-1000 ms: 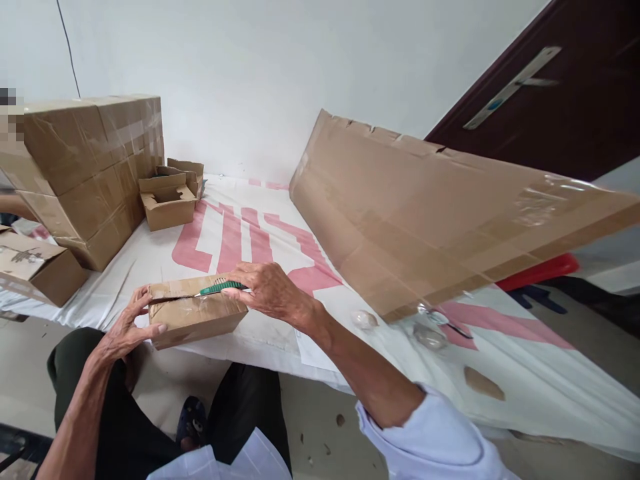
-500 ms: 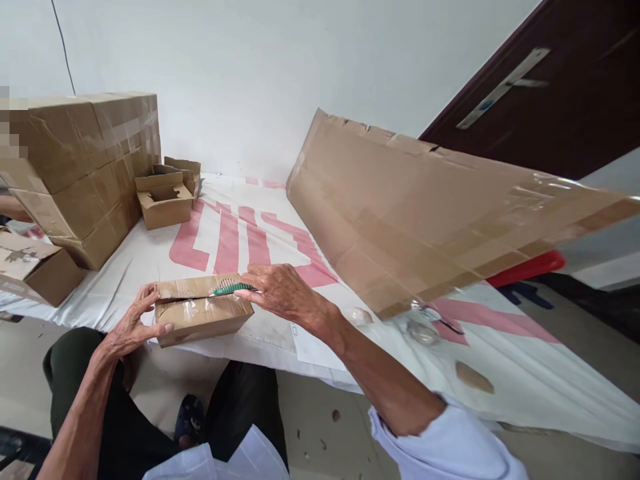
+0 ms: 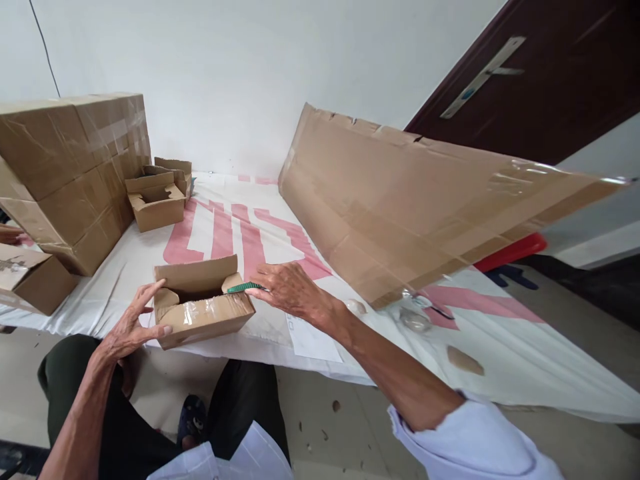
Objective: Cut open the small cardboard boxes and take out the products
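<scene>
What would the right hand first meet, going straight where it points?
Probably the right end of the opened cardboard box, with the green-handled cutter in the right hand leading; exact depth is unclear.

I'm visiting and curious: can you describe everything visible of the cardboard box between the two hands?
The cardboard box is brown and oblong, sitting near the front edge of the cloth-covered table. Its far flap stands raised, with small flaps at both ends and shiny clear tape in front. Its inside looks dark. The left hand holds its left end; the right hand holds a green tool at its right.
</scene>
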`<state>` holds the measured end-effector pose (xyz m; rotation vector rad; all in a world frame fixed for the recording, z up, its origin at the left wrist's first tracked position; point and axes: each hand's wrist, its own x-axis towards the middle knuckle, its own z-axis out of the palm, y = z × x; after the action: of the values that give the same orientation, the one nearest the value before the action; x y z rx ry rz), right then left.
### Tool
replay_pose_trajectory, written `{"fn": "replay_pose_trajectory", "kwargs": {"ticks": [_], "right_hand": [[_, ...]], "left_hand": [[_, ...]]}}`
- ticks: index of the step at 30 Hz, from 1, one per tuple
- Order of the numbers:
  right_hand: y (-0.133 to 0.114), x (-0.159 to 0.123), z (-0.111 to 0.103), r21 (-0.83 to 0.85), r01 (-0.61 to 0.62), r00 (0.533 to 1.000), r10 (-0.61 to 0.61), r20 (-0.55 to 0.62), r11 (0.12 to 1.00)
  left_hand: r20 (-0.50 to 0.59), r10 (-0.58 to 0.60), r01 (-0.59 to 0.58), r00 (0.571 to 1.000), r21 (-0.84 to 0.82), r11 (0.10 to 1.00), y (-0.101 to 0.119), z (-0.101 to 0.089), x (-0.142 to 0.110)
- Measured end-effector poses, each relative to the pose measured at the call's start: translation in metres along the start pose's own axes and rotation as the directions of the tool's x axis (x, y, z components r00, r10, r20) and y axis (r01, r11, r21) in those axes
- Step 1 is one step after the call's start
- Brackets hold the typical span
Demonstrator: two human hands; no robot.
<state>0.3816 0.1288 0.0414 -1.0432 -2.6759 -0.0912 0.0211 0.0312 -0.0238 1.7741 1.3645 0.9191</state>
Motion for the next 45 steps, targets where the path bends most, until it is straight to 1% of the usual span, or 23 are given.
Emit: {"fn": "replay_pose_trajectory", "kwargs": {"ticks": [3,5,7,9,11,12,14,15,16,17,18,19,21,23,24,26,29,32,34,36,39,42,45], "right_hand": [[0.001,0.008,0.002,0.014,0.025,0.999,-0.026,0.03,1.0],[0.009,0.007,-0.002,0.079,0.055,0.998,-0.055,0.003,0.995],[0.023,-0.002,-0.005,0.188,0.02,0.994,0.0,-0.106,0.982],[0.039,-0.017,0.002,0.325,-0.06,0.957,0.147,-0.249,0.944],[0.048,-0.035,0.024,0.427,-0.16,0.882,0.323,-0.342,0.89],[0.049,-0.043,0.042,0.451,-0.22,0.84,0.403,-0.363,0.865],[0.042,-0.057,0.084,0.436,-0.353,0.764,0.523,-0.376,0.828],[0.036,-0.062,0.106,0.424,-0.405,0.74,0.563,-0.368,0.81],[0.029,-0.065,0.126,0.425,-0.43,0.735,0.582,-0.347,0.796],[0.022,-0.067,0.142,0.436,-0.43,0.751,0.581,-0.314,0.791],[0.016,-0.066,0.153,0.455,-0.413,0.774,0.568,-0.282,0.789],[0.012,-0.064,0.158,0.481,-0.388,0.793,0.551,-0.261,0.786],[0.009,-0.055,0.151,0.544,-0.321,0.808,0.524,-0.271,0.776],[0.009,-0.043,0.126,0.598,-0.231,0.813,0.49,-0.314,0.768],[0.009,-0.036,0.112,0.613,-0.178,0.831,0.451,-0.325,0.77],[0.006,-0.023,0.084,0.612,-0.076,0.892,0.328,-0.311,0.787],[-0.005,-0.008,0.06,0.559,0.003,0.963,0.149,-0.225,0.829],[-0.015,0.001,0.055,0.494,-0.001,0.99,0.072,-0.124,0.87],[-0.018,0.005,0.057,0.477,-0.002,0.993,0.056,-0.099,0.879],[-0.018,0.007,0.059,0.497,0.024,0.992,0.042,-0.121,0.867],[-0.016,0.009,0.062,0.568,0.076,0.981,0.041,-0.191,0.819],[-0.014,0.008,0.066,0.628,0.107,0.96,0.084,-0.267,0.77],[-0.015,0.008,0.071,0.632,0.118,0.941,0.118,-0.319,0.766]], "left_hand": [[0.039,0.007,-0.008,0.999,0.04,0.999,0.002,-0.002,0.003],[0.049,-0.001,-0.002,0.999,0.064,0.998,0.001,-0.004,0.003],[0.033,-0.017,0.015,0.999,0.06,0.998,-0.002,-0.007,0.001],[0.022,-0.026,0.026,0.999,0.04,0.999,-0.007,-0.009,-0.001],[0.021,-0.022,0.021,1.0,0.015,1.0,-0.012,-0.007,-0.001],[0.019,-0.012,0.012,1.0,0.003,1.0,-0.013,-0.006,-0.001],[0.019,0.02,-0.02,1.0,-0.009,1.0,-0.013,-0.002,0.002],[0.019,0.034,-0.034,0.999,-0.004,0.999,-0.012,0.0,0.003],[0.02,0.045,-0.045,0.999,0.008,0.999,-0.01,0.002,0.004],[0.021,0.049,-0.05,0.999,0.024,0.998,-0.009,0.003,0.005],[0.021,0.049,-0.05,0.999,0.043,0.998,-0.008,0.004,0.005],[0.017,0.045,-0.046,0.999,0.062,0.997,-0.007,0.004,0.006],[0.009,0.044,-0.045,0.999,0.093,0.995,-0.008,0.0,0.005],[0.013,0.049,-0.05,0.999,0.116,0.992,-0.011,-0.007,0.003],[0.021,0.052,-0.054,0.998,0.125,0.991,-0.013,-0.011,0.002],[0.041,0.051,-0.056,0.998,0.134,0.989,-0.017,-0.019,0.0],[0.062,0.039,-0.046,0.997,0.125,0.991,-0.02,-0.026,-0.001],[0.072,0.027,-0.035,0.997,0.108,0.994,-0.019,-0.026,-0.002],[0.07,0.022,-0.029,0.997,0.101,0.994,-0.019,-0.024,-0.001],[0.065,0.019,-0.026,0.998,0.097,0.995,-0.019,-0.024,-0.001],[0.063,0.028,-0.033,0.998,0.094,0.995,-0.018,-0.024,-0.001],[0.062,0.038,-0.045,0.997,0.1,0.994,-0.017,-0.024,-0.002],[0.066,0.033,-0.04,0.997,0.099,0.994,-0.017,-0.025,-0.002]]}}
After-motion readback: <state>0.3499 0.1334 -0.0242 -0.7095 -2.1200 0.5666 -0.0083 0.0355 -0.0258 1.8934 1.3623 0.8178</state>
